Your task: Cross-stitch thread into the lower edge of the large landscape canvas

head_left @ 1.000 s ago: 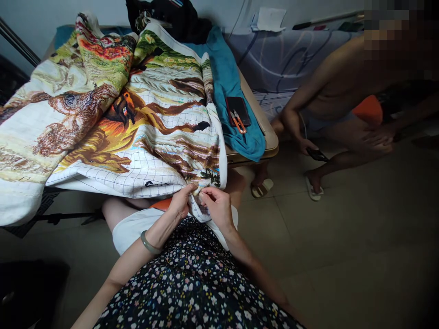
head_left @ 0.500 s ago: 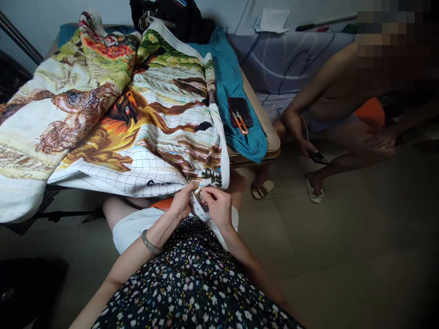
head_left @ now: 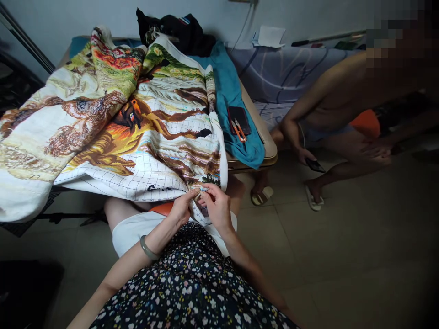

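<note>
A large cross-stitch cloth, printed with a grid and partly covered in coloured stitching, lies rumpled over the table, and its near edge hangs toward my lap. My left hand grips a gathered fold of that edge, thumb on top. Right beside it, my right hand pinches thumb and fingers together against the same fold. Whatever sits between those fingertips is too small to make out; a needle or thread cannot be seen there.
On a teal cloth at the table's right side lie orange-handled thread snips over a dark phone. A black bundle sits at the back. To the right, a seated person holds a phone.
The view has tipped up slightly, so the scene sits lower. My right fingers have shifted a little upward at the fold, while my left hand keeps its grip.
</note>
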Tool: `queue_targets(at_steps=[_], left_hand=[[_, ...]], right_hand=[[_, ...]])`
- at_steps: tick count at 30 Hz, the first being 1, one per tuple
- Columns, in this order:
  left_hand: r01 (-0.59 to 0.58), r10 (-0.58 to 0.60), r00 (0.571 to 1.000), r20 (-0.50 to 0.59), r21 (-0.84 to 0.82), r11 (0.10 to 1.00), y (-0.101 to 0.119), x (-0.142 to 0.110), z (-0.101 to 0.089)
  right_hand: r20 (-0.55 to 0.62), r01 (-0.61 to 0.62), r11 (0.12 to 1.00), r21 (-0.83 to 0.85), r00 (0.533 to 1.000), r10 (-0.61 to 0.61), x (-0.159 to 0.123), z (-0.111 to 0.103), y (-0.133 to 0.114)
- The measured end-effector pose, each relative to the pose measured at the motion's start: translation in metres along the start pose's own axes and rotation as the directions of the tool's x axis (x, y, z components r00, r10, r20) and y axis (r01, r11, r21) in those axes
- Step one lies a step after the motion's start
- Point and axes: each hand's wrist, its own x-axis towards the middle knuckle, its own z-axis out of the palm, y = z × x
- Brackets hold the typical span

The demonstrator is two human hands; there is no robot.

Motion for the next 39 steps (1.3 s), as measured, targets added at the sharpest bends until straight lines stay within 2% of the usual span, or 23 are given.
queue_targets(at_steps=[4, 7, 9, 11, 13, 17, 20, 22, 24, 26, 29, 31, 34, 37, 39], left_hand=[[-0.054, 0.054, 0.996, 0.068, 0.010, 0.998, -0.007, -0.009, -0.014], [-0.094, 0.088, 0.972, 0.220, 0.019, 0.995, -0.012, -0.016, -0.027], [-0.122, 0.111, 0.963, 0.245, 0.029, 0.992, -0.015, -0.016, -0.028], [-0.158, 0.149, 0.966, 0.209, 0.028, 0.987, -0.017, -0.012, -0.021], [-0.229, 0.225, 0.967, 0.122, 0.020, 0.973, -0.019, -0.005, -0.011], [-0.344, 0.345, 0.938, -0.041, 0.024, 0.939, -0.025, 0.008, 0.005], [-0.346, 0.346, 0.938, -0.023, -0.029, 0.938, -0.028, 0.009, 0.009], [-0.318, 0.319, 0.948, 0.004, -0.071, 0.946, -0.028, 0.005, 0.009], [-0.280, 0.281, 0.960, -0.004, -0.088, 0.956, -0.026, 0.002, 0.010], [-0.231, 0.230, 0.973, -0.019, -0.091, 0.969, -0.026, 0.001, 0.010], [-0.183, 0.178, 0.983, -0.052, -0.125, 0.975, -0.026, 0.003, 0.007], [-0.173, 0.165, 0.984, -0.062, -0.152, 0.973, -0.028, 0.006, 0.004], [-0.160, 0.151, 0.986, -0.065, -0.160, 0.974, -0.030, 0.008, 0.001], [-0.140, 0.131, 0.990, -0.058, -0.168, 0.976, -0.029, 0.006, 0.002], [-0.130, 0.122, 0.991, -0.055, -0.173, 0.976, -0.029, 0.004, 0.002]], right_hand=[[0.055, 0.007, 0.997, -0.074, 0.999, -0.003, 0.006, -0.012, -0.001], [0.114, -0.029, 0.999, -0.018, 0.993, 0.031, 0.011, -0.018, -0.002], [0.151, -0.068, 0.997, 0.035, 0.987, 0.062, 0.013, -0.021, -0.003], [0.170, -0.070, 0.996, 0.062, 0.984, 0.058, 0.013, -0.021, -0.003], [0.164, -0.031, 0.999, 0.042, 0.986, 0.023, 0.013, -0.021, -0.004], [0.090, 0.079, 0.989, -0.123, 0.994, -0.068, 0.010, -0.021, -0.005], [-0.004, 0.211, 0.946, -0.247, 0.976, -0.218, 0.008, -0.020, -0.005], [-0.040, 0.257, 0.933, -0.253, 0.960, -0.276, 0.009, -0.018, -0.005], [-0.069, 0.205, 0.969, -0.140, 0.974, -0.216, 0.011, -0.017, -0.005], [-0.115, 0.101, 0.991, 0.090, 0.989, -0.091, 0.015, -0.020, -0.007], [-0.142, 0.029, 0.899, 0.436, 0.989, 0.036, 0.022, -0.036, -0.014], [-0.146, 0.064, 0.844, 0.532, 0.989, 0.017, 0.026, -0.053, -0.022], [-0.225, 0.207, 0.787, 0.581, 0.970, -0.089, 0.026, -0.073, -0.032], [-0.247, 0.300, 0.758, 0.580, 0.951, -0.188, 0.021, -0.076, -0.035], [-0.202, 0.278, 0.786, 0.552, 0.959, -0.197, 0.016, -0.069, -0.031]])
